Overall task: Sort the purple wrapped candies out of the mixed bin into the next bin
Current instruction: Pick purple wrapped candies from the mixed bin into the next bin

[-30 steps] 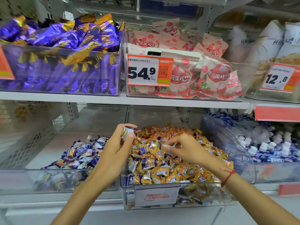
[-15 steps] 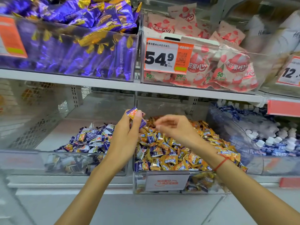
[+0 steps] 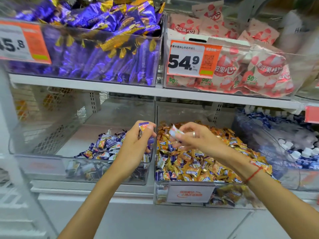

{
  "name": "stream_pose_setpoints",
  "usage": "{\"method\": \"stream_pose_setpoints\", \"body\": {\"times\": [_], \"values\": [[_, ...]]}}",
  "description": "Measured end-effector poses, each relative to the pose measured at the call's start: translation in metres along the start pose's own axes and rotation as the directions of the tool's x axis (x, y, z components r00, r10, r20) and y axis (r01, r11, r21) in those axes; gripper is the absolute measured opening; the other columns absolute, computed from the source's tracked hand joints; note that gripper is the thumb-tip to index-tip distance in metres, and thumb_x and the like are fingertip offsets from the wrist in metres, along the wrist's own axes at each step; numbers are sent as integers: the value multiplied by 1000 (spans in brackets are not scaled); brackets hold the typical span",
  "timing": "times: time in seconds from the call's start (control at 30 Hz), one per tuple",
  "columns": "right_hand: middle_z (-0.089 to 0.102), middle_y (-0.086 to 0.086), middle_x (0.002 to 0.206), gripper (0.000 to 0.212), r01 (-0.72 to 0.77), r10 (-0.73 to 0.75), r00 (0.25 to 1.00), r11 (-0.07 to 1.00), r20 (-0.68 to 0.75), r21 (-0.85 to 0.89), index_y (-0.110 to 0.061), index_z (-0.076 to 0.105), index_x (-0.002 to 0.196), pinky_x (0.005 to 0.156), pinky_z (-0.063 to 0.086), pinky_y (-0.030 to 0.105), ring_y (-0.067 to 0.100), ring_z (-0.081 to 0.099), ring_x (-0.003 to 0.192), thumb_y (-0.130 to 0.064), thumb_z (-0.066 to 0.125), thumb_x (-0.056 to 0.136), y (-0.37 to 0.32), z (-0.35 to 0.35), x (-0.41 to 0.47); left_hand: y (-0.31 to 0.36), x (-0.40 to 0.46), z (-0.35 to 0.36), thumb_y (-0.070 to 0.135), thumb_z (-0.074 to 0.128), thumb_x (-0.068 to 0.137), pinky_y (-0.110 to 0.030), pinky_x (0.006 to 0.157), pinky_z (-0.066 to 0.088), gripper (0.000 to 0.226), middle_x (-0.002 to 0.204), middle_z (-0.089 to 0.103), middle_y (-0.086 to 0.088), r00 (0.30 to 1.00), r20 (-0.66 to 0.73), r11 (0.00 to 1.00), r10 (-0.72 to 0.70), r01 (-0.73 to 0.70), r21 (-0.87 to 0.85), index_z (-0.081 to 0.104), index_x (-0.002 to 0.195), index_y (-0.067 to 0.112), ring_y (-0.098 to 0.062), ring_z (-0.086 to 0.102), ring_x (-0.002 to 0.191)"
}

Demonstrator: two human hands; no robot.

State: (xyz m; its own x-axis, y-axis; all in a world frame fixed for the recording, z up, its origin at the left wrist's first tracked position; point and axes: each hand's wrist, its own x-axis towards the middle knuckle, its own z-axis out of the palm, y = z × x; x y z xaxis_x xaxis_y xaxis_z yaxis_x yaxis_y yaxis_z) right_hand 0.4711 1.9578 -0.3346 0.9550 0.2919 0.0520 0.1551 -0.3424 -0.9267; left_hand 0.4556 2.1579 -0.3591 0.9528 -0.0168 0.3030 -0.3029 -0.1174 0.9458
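**Both hands hold candy above the divider between the two lower bins**

Head view, the only one. Left hand [image 3: 138, 145] is raised over the right edge of the clear plastic left-hand bin [image 3: 43, 163], fingers curled round a small purple-and-white wrapped candy [image 3: 144, 126] that sticks up out of the top of the fist, long axis roughly upright. More purple wrappers seem bunched lower in the same fist; too blurred to count.

Right hand [image 3: 189, 137] hovers over the clear plastic mixed bin of gold and purple wrapped candies [image 3: 189, 195], thumb and fingertips pinching a pale wrapped piece [image 3: 174, 131]. Motion blur, so its colour is not certain. It lies tilted, pointing left toward the other hand.

Key relation: the two hands are near each other, either side of the bin divider, and the sorted pile of purple wrapped candies [image 3: 105, 147] lies just below and left of the left hand. The left hand is the nearer one to the target bin. Judgement: the drop needs only a short move left and down, or a pass of the pinched piece across to the left hand first.

Plenty of purple pieces are still mixed among the gold, so the sort looks well short of done.
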Motion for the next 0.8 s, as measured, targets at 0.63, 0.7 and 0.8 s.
{"method": "stream_pose_setpoints", "body": {"times": [0.63, 0.7, 0.8], "values": [[68, -9, 107, 28, 327, -94, 909, 767, 406, -553, -23, 71, 109, 82, 48, 23, -2, 59, 91, -31, 75, 83, 32, 17, 18, -12, -2, 1, 42, 42, 97, -21, 47, 25, 23, 49, 33, 10, 979, -71, 971, 190, -176, 164, 48, 77, 33, -7, 26, 46], [58, -5, 119, 38, 464, -41, 850, 532, 526, -708, -29, 67, 117, 87, 44, 34, 9, 48, 106, -42, 73, 81, 44, 26, 26, -9, 0, -2, 38, 43, 99, -20, 45, 25, 22, 46, 34, 11, 981, -99, 977, 168, -153, 147, 49, 79, 32, -6, 26, 43], [49, -3, 105, 36, 538, -80, 838, 291, 540, -792, -24, 69, 114, 71, 43, 37, 16, 39, 103, -43, 69, 83, 47, 37, 35, -9, 1, -3, 35, 42, 100, -23, 45, 28, 24, 43, 34, 11, 984, -100, 980, 145, -129, 150, 49, 80, 25, -7, 27, 40]]}}
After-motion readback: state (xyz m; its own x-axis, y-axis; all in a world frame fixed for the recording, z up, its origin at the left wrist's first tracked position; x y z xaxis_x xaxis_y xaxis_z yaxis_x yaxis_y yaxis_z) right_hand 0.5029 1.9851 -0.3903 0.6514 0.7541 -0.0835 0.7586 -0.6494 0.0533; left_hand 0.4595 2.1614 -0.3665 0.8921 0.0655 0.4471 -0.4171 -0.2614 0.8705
